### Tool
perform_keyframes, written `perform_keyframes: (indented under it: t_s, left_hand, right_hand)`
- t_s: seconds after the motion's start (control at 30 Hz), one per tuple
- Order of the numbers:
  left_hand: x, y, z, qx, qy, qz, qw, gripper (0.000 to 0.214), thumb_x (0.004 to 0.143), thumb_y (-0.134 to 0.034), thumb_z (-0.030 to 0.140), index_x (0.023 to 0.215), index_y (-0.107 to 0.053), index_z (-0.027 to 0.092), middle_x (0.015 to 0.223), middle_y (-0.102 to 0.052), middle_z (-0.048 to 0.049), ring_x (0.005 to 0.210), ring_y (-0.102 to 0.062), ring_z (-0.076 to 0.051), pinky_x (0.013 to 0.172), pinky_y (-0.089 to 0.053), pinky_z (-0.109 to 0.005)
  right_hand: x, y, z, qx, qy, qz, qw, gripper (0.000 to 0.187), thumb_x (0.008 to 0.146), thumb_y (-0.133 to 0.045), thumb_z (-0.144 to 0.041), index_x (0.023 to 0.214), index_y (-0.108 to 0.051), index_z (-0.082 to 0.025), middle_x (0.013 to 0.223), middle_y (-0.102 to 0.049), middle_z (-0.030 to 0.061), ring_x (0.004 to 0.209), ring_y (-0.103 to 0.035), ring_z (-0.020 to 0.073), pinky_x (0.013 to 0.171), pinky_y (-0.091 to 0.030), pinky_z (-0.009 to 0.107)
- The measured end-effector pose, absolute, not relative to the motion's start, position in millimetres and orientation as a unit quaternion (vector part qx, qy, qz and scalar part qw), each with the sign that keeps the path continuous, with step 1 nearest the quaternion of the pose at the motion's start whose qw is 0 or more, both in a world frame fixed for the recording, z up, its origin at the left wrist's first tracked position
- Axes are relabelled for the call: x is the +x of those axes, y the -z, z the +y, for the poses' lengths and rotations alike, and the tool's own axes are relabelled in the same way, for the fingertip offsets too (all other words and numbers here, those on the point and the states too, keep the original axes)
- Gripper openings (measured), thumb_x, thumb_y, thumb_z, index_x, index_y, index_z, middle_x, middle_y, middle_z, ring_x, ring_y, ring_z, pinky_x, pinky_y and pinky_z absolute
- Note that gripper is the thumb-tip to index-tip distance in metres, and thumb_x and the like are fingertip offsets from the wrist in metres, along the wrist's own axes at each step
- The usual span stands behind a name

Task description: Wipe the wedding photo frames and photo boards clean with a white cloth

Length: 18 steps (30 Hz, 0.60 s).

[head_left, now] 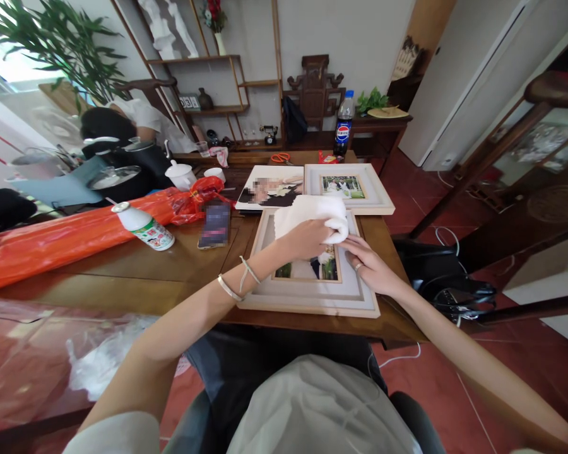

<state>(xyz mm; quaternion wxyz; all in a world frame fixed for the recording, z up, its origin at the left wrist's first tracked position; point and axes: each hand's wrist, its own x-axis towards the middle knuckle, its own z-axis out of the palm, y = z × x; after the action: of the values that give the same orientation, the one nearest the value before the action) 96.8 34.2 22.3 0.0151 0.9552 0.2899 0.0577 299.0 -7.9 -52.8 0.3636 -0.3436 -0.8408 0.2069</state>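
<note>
A white cloth [307,211] is bunched under and around the fingers of my left hand [312,238], which is closed on it over the upper part of a pale wooden picture frame [307,306]. My right hand [370,268] rests at the frame's right side. Its fingers stretch toward the cloth, and the hand looks open. Beneath my hands, a photo [329,268] inside the frame is partly hidden. Touching the far side of this frame are a second framed photo [343,187] and a photo panel [269,187].
To the left are a phone [215,225], a white bottle [144,226] lying tilted on a long red plastic-wrapped bundle [76,236], and a lidded white cup [180,174]. Farther back stand a cola bottle [343,126] and orange scissors [281,158]. Another person [146,123] bends at the far left.
</note>
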Motion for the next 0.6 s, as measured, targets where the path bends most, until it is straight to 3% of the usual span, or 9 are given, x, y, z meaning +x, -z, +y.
perform_keyframes:
  t_s: [0.23, 0.4, 0.6]
  left_hand:
    - [60.6, -23.3, 27.3, 0.933, 0.001, 0.357, -0.05, 0.023, 0.077, -0.046, 0.008, 0.094, -0.061, 0.011, 0.104, -0.063, -0.0127, 0.093, -0.062, -0.023, 0.078, -0.05, -0.032]
    - [22.1, -24.0, 13.3, 0.907, 0.025, 0.406, -0.108, 0.03, 0.074, -0.044, 0.002, 0.096, -0.062, 0.01, 0.115, -0.059, -0.0178, 0.102, -0.061, -0.027, 0.085, -0.05, -0.037]
    - [8.5, -17.9, 7.8, 0.913, -0.01, 0.398, -0.085, 0.03, 0.073, -0.045, 0.001, 0.096, -0.062, 0.01, 0.126, -0.055, -0.0177, 0.122, -0.05, -0.027, 0.102, -0.041, -0.039]
  right_hand:
    - [297.1, 51.0, -8.6, -0.345, -0.219, -0.833, 0.373, 0.06, 0.082, -0.037, -0.005, 0.134, -0.047, -0.032, 0.138, -0.048, 0.0038, 0.131, -0.037, 0.0241, 0.109, -0.029, 0.055]
    - [297.4, 52.6, -8.5, -0.348, -0.215, -0.833, 0.373, 0.06, 0.083, -0.035, -0.005, 0.135, -0.047, -0.033, 0.137, -0.049, 0.0025, 0.131, -0.037, 0.0222, 0.11, -0.029, 0.054]
    - [297.8, 52.3, -9.0, -0.349, -0.219, -0.834, 0.367, 0.061, 0.082, -0.034, -0.004, 0.135, -0.046, -0.033, 0.139, -0.047, 0.0033, 0.133, -0.035, 0.0216, 0.11, -0.028, 0.053]
